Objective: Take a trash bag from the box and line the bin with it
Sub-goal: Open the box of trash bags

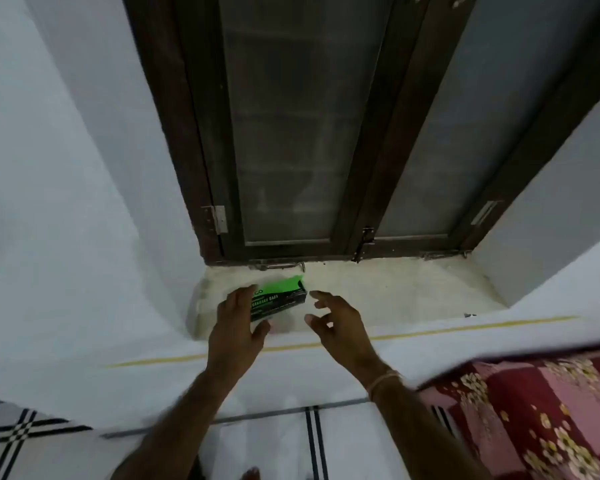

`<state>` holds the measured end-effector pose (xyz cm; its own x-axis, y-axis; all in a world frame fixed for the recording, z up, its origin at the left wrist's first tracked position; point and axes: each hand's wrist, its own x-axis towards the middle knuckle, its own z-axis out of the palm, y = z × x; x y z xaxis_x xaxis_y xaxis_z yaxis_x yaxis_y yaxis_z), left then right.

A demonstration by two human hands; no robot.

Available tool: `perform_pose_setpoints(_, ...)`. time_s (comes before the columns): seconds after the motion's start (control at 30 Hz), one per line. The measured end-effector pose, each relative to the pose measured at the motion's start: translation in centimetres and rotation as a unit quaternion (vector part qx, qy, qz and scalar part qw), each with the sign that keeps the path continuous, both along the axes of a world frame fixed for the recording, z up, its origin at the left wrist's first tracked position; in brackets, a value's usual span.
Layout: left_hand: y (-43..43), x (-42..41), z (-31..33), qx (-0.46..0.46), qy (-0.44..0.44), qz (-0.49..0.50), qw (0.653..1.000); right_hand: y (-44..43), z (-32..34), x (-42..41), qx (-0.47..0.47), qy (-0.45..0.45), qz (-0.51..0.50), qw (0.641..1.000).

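Box [279,299] on sill, long axis left-right; left hand [238,327] touching near end, right hand [340,323] just beside; both spread, gripping nothing.

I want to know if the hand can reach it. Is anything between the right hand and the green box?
Nothing. In the head view, only bare pale sill separates the open right hand from the green box.

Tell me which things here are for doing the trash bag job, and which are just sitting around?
For the job:
- green and black garbage bag box on the window sill
- left hand, at the box
- right hand, open, beside the box

Just there:
- window with its dark frame
- flowered red cloth
- white striped sheet

No bin shows.
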<state>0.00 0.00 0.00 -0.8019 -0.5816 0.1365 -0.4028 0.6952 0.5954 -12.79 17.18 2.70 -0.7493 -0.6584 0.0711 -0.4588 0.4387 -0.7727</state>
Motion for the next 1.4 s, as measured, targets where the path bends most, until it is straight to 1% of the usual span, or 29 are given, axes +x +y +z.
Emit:
perform_pose_setpoints(0.07, -0.9, -1.7, -0.5, -0.005, -0.028, 0.005, 1.000, -1.6, -0.8, -2.0, 0.019, -0.013, -0.002, 1.000)
perform_pose_setpoints(0.13, -1.9, -3.0, -1.4, -0.006, -0.076, 0.012, 0.997, -3.4, -1.9, -4.1, 0.048, -0.032, 0.014, 0.998)
perform_pose_setpoints(0.2, -2.2, -4.0, -2.3, 0.002, -0.106, 0.013, 0.994, -4.7, -3.4, -6.0, 0.076, -0.051, 0.036, 0.995)
perform_pose_setpoints(0.27, -2.3, -4.5, -2.7, 0.018, -0.100, 0.013, 0.995, -5.5, -4.4, -7.6, 0.096, -0.052, 0.064, 0.992)
perform_pose_setpoints(0.33, -2.4, -4.7, -2.9, 0.040, -0.091, 0.013, 0.995, -5.9, -5.2, -9.0, 0.089, -0.065, 0.068, 0.992)
perform_pose_setpoints(0.4, -2.8, -4.7, -3.0, 0.069, -0.075, 0.001, 0.995, -5.5, -5.4, -9.9, 0.059, -0.109, 0.083, 0.989)
perform_pose_setpoints(0.5, -3.5, -4.5, -2.5, 0.094, -0.056, -0.019, 0.994, -4.7, -4.8, -10.5, -0.003, -0.195, 0.115, 0.974)
perform_pose_setpoints(0.6, -3.8, -4.4, -1.8, 0.106, -0.034, -0.032, 0.993, -4.0, -3.7, -10.9, -0.046, -0.259, 0.108, 0.959)
perform_pose_setpoints(0.7, -4.1, -4.3, -1.2, 0.145, -0.013, -0.039, 0.989, -3.6, -2.9, -11.0, -0.075, -0.318, 0.113, 0.938)
perform_pose_setpoints(0.8, -3.9, -4.7, -0.4, 0.149, 0.007, -0.035, 0.988, -3.5, -2.5, -11.3, -0.127, -0.373, 0.131, 0.910)
perform_pose_setpoints(0.87, -3.9, -4.9, 0.2, 0.161, 0.031, -0.015, 0.986, -3.3, -2.6, -11.7, -0.176, -0.415, 0.114, 0.885)
perform_pose_setpoints(0.9, -3.9, -5.0, 0.6, 0.165, 0.038, -0.011, 0.985, -3.3, -2.7, -11.8, -0.184, -0.424, 0.095, 0.882)
perform_pose_setpoints(0.93, -3.9, -5.0, 0.8, 0.163, 0.039, -0.013, 0.986, -3.4, -2.7, -12.0, -0.186, -0.415, 0.078, 0.887)
perform_pose_setpoints(0.97, -3.8, -5.0, 1.0, 0.160, 0.041, -0.020, 0.986, -3.4, -2.9, -12.1, -0.178, -0.373, 0.060, 0.909)
perform_pose_setpoints(1.03, -3.7, -4.9, 1.2, 0.163, 0.046, -0.023, 0.985, -3.6, -3.2, -12.4, -0.149, -0.230, 0.041, 0.961)
perform_pose_setpoints(1.07, -3.8, -5.0, 1.2, 0.160, 0.047, -0.018, 0.986, -3.7, -3.1, -12.4, -0.132, -0.156, 0.036, 0.978)
perform_pose_setpoints(1.1, -3.8, -5.1, 1.2, 0.155, 0.047, -0.012, 0.987, -3.7, -2.9, -12.3, -0.125, -0.092, 0.029, 0.987)
perform_pose_setpoints(1.13, -3.9, -5.1, 1.2, 0.148, 0.045, -0.004, 0.988, -3.7, -2.4, -12.1, -0.130, -0.052, 0.027, 0.990)
perform_pose_setpoints(1.17, -3.9, -5.2, 1.2, 0.143, 0.044, 0.003, 0.989, -3.6, -2.0, -11.9, -0.138, -0.032, 0.031, 0.989)
perform_pose_setpoints(1.23, -3.8, -5.3, 1.4, 0.141, 0.048, 0.011, 0.989, -3.5, -1.3, -11.5, -0.145, -0.037, 0.054, 0.987)
perform_pose_setpoints(1.33, -3.5, -5.5, 1.8, 0.151, 0.058, 0.011, 0.987, -3.6, -1.1, -11.3, -0.123, -0.116, 0.094, 0.981)
perform_pose_setpoints(1.4, -3.5, -5.6, 1.9, 0.149, 0.059, 0.013, 0.987, -3.7, -1.3, -11.4, -0.112, -0.127, 0.109, 0.979)
